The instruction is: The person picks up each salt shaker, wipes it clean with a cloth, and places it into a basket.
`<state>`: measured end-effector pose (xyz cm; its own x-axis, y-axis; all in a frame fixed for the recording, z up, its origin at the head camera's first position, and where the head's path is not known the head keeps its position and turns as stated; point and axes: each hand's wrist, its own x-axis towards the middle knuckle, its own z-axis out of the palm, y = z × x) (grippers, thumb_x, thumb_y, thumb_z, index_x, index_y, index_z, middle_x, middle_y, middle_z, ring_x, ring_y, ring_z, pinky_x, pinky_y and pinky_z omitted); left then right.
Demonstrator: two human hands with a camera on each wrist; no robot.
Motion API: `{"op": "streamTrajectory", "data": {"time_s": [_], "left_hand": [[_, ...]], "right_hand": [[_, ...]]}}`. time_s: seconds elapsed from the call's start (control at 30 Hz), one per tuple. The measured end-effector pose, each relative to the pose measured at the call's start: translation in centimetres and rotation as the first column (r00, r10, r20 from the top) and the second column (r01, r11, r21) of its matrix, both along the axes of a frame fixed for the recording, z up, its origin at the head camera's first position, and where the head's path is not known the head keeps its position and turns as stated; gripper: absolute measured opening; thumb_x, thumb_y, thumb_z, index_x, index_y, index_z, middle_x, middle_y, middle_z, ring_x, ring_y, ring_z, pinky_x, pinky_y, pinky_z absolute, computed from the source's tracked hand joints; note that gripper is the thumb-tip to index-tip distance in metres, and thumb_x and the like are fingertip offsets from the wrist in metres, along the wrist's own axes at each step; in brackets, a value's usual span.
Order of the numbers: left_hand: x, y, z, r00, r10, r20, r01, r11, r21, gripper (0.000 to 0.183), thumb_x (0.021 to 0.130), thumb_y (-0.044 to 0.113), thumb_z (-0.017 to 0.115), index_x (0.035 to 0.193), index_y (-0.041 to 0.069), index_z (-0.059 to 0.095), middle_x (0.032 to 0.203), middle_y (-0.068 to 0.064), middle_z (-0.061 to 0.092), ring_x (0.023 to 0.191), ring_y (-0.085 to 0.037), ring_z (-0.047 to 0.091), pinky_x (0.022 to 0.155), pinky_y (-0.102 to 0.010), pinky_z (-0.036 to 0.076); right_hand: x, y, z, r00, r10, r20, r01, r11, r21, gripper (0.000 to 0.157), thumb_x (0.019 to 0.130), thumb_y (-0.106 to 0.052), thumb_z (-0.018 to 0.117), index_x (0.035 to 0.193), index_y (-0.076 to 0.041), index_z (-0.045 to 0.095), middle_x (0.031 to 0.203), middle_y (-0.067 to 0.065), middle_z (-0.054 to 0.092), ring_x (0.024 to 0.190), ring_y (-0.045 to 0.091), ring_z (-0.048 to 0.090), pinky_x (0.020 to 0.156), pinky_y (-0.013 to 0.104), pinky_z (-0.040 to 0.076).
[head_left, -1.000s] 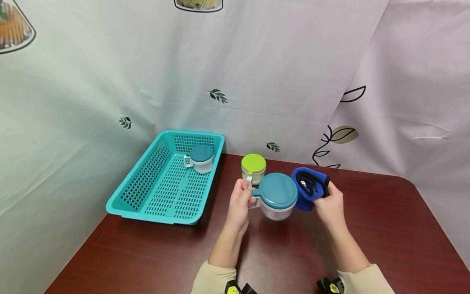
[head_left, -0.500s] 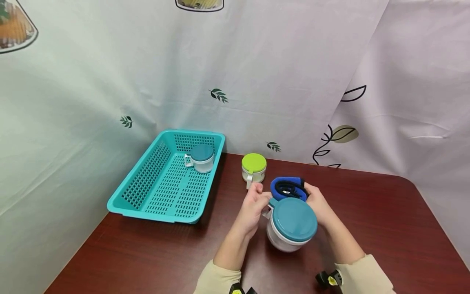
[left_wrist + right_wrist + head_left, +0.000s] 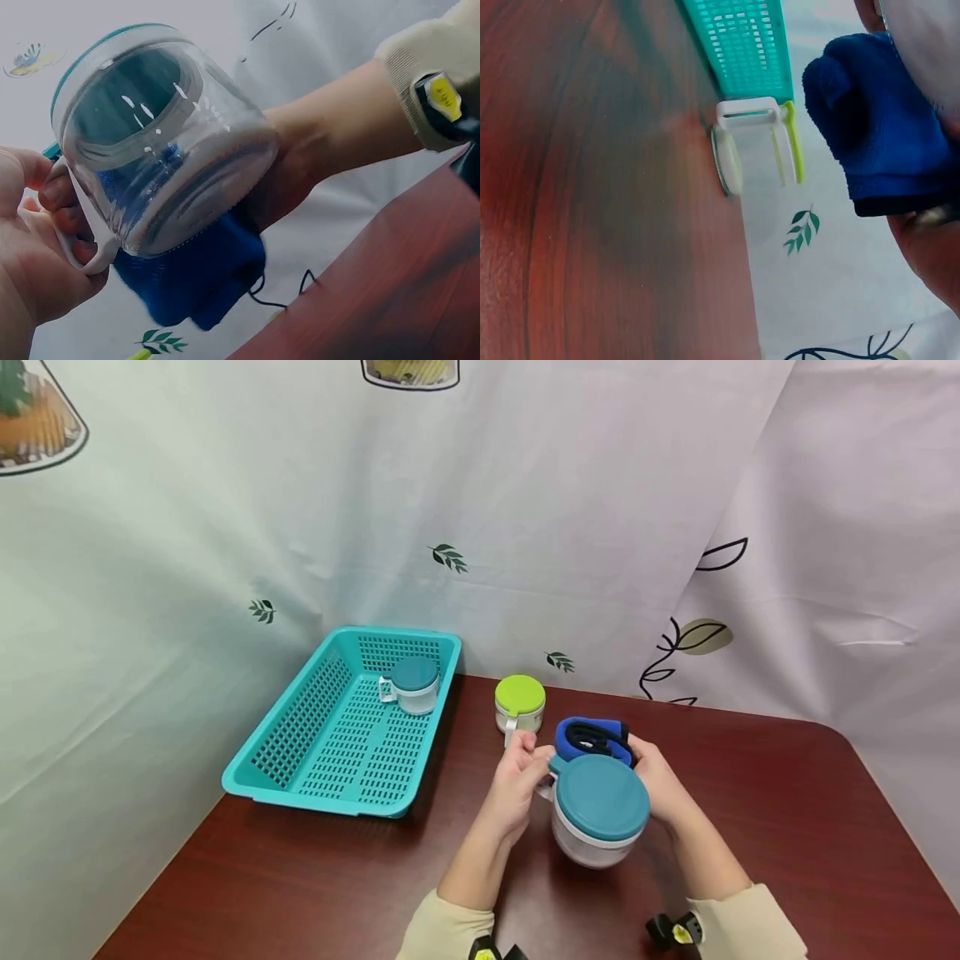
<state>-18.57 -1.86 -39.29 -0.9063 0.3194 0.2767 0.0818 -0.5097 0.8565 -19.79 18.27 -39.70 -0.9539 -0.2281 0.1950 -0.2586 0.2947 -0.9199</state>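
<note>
My left hand (image 3: 515, 785) grips the white handle of a clear glass jar (image 3: 172, 150) with a teal lid (image 3: 603, 797). The jar is held tilted above the table, its lid facing the head camera. In my right hand (image 3: 660, 781) is a folded blue cloth (image 3: 592, 737) with black edging, pressed close against the far side of the jar. From the left wrist view the cloth (image 3: 199, 274) shows behind and below the glass. The right fingers are partly hidden by the jar and cloth.
A lime-lidded jar (image 3: 520, 703) stands on the dark red table (image 3: 787, 810) beyond my left hand. Left of it is a turquoise plastic basket (image 3: 247, 781) holding another teal-lidded jar (image 3: 415, 685). A white printed curtain (image 3: 570, 527) hangs behind the table.
The jar has come nearer to me and slightly right, tilting its lid toward me. My right hand has brought the cloth left, up against the jar. The last half second shows only slight motion.
</note>
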Motion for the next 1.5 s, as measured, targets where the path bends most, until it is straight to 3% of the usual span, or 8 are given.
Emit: {"op": "streamTrajectory", "data": {"time_s": [0.2,0.37,0.47,0.67,0.83,1.03,1.23,1.5], "left_hand": [[-0.2,-0.8,-0.3,0.998,0.07,0.007,-0.069,0.998,-0.01,0.022,0.089,-0.005,0.036,0.091,0.012,0.022,0.063,0.001,0.034,0.061,-0.011,0.036,0.064,-0.023,0.03],[-0.5,-1.4,-0.3,0.992,0.128,0.006,-0.128,0.991,0.023,0.024,0.091,-0.005,0.037,0.088,0.013,0.021,0.064,0.003,0.035,0.063,-0.01,0.037,0.065,-0.022,0.03],[-0.6,-1.8,-0.1,0.981,0.193,0.027,-0.194,0.981,0.008,0.023,0.092,-0.004,0.04,0.088,0.012,0.023,0.065,0.004,0.039,0.066,-0.008,0.042,0.068,-0.022,0.034],[-1.2,-2.6,0.1,0.955,0.29,0.068,-0.287,0.956,-0.054,0.02,0.094,-0.002,0.042,0.089,0.011,0.026,0.067,0.001,0.042,0.071,-0.008,0.047,0.073,-0.023,0.036],[-1.7,-3.2,0.3,0.946,0.319,0.05,-0.318,0.948,-0.031,0.02,0.095,0.0,0.042,0.091,0.012,0.026,0.068,0.003,0.046,0.072,-0.009,0.047,0.073,-0.022,0.036],[-2.2,-3.4,0.6,0.927,0.371,0.052,-0.372,0.928,0.003,0.02,0.095,-0.001,0.042,0.093,0.012,0.026,0.067,-0.001,0.044,0.074,-0.011,0.048,0.077,-0.025,0.035],[-2.4,-2.7,0.6,0.885,0.448,0.125,-0.452,0.892,0.007,0.02,0.093,-0.003,0.042,0.093,0.011,0.027,0.071,-0.001,0.038,0.077,-0.012,0.046,0.076,-0.027,0.036],[-2.4,-1.9,0.6,0.852,0.498,0.163,-0.507,0.862,0.015,0.02,0.092,-0.005,0.04,0.093,0.009,0.026,0.074,-0.004,0.037,0.08,-0.014,0.045,0.074,-0.024,0.036]], "right_hand": [[0.6,0.6,0.0,0.998,-0.054,-0.008,0.055,0.998,0.02,0.038,0.077,0.01,0.06,0.115,0.006,0.054,0.094,0.017,0.056,0.082,0.028,0.049,0.063,0.03,0.046],[1.3,0.9,0.0,0.995,-0.101,-0.02,0.102,0.995,0.025,0.04,0.079,0.007,0.063,0.117,0.006,0.052,0.103,0.021,0.056,0.087,0.029,0.051,0.066,0.031,0.051],[1.7,1.0,0.1,0.99,-0.143,-0.013,0.143,0.989,0.022,0.046,0.08,-0.001,0.069,0.121,0.005,0.05,0.112,0.023,0.056,0.096,0.029,0.052,0.072,0.031,0.051],[2.4,1.3,0.1,0.979,-0.204,-0.004,0.204,0.978,0.044,0.053,0.078,-0.008,0.073,0.124,0.003,0.049,0.119,0.024,0.054,0.107,0.035,0.05,0.078,0.044,0.05],[3.0,1.4,0.0,0.974,-0.226,-0.026,0.228,0.972,0.056,0.051,0.076,-0.007,0.075,0.12,0.003,0.052,0.113,0.016,0.059,0.1,0.022,0.054,0.076,0.042,0.052],[3.7,1.4,-0.1,0.977,-0.198,-0.079,0.201,0.979,0.029,0.048,0.074,-0.003,0.076,0.116,0.002,0.055,0.101,-0.012,0.06,0.093,0.007,0.055,0.073,0.038,0.052],[3.7,1.3,-0.4,0.969,-0.146,-0.197,0.139,0.989,-0.051,0.036,0.073,0.008,0.072,0.105,0.0,0.059,0.093,-0.008,0.063,0.083,0.009,0.059,0.069,0.024,0.051],[4.0,0.8,-0.6,0.963,-0.104,-0.248,0.082,0.992,-0.096,0.039,0.07,0.014,0.07,0.103,-0.005,0.06,0.09,-0.004,0.063,0.08,0.011,0.057,0.067,0.024,0.05]]}}
